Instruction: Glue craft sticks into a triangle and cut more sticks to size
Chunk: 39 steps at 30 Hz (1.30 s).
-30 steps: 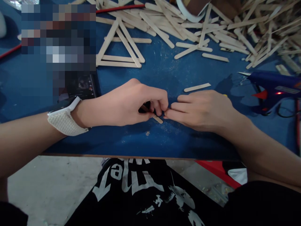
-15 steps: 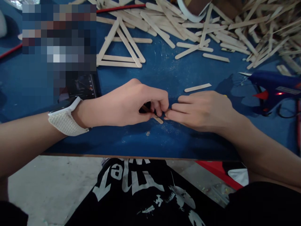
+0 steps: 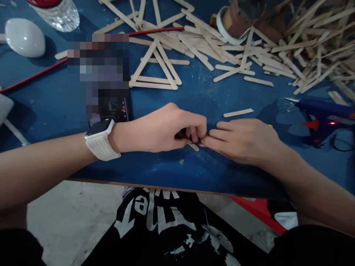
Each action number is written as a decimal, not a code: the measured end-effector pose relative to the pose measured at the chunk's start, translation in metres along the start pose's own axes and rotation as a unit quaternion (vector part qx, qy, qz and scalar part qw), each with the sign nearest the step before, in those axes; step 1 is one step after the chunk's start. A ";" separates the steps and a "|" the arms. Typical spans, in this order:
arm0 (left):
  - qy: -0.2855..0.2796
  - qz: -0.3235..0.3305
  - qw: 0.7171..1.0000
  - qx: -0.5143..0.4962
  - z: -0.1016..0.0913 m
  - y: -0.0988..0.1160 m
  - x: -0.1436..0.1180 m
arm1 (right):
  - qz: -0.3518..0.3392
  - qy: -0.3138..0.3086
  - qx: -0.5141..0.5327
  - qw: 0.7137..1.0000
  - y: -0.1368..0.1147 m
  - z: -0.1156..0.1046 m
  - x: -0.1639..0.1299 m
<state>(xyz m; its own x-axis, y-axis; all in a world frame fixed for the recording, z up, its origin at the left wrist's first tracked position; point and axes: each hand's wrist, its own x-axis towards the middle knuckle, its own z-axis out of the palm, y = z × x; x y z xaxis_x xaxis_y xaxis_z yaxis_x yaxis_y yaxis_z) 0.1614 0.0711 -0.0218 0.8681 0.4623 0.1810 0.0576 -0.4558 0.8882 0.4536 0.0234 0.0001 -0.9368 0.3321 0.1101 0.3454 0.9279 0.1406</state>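
Note:
My left hand (image 3: 163, 129), with a watch (image 3: 101, 138) on its wrist, is closed in a pinch on a wooden craft stick (image 3: 194, 146). One rounded end of that stick pokes out below the fingertips; most of it is hidden. My right hand (image 3: 244, 142) is closed, palm down, its fingertips meeting those of the left. Whatever lies between the right fingers is covered by them. Just beyond the right hand lies a loose craft stick (image 3: 238, 112) with one slanted end.
A triangle of craft sticks (image 3: 155, 85) lies ahead, before a large stick pile (image 3: 307, 44). A blue glue gun (image 3: 327, 118) with a lit red light rests at right. A phone (image 3: 115, 108), a red cable (image 3: 36, 75) and a clear bottle (image 3: 59, 16) are on the left.
The view has shifted, so the tabletop and both hands appear lower and further right. More of the table's far left shows. The hands keep nearly the same pose, fingertips together.

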 end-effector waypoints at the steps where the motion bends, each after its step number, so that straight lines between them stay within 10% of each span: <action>1: 0.000 0.002 1.000 0.000 0.000 -0.001 0.000 | -0.002 0.002 0.003 1.000 0.000 0.000 0.000; 22: 0.005 -0.004 1.000 0.002 0.000 0.001 0.000 | -0.004 -0.066 0.001 0.998 0.000 -0.003 -0.001; 39: -0.006 -0.002 1.000 0.021 0.000 0.003 0.000 | -0.021 -0.008 0.000 1.000 -0.001 -0.004 0.005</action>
<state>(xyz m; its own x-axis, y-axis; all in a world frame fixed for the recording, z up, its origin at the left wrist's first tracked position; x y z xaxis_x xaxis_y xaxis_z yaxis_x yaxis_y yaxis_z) 0.1611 0.0701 -0.0194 0.8734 0.4552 0.1730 0.0810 -0.4862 0.8701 0.4488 0.0235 0.0041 -0.9512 0.2954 0.0893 0.3059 0.9409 0.1454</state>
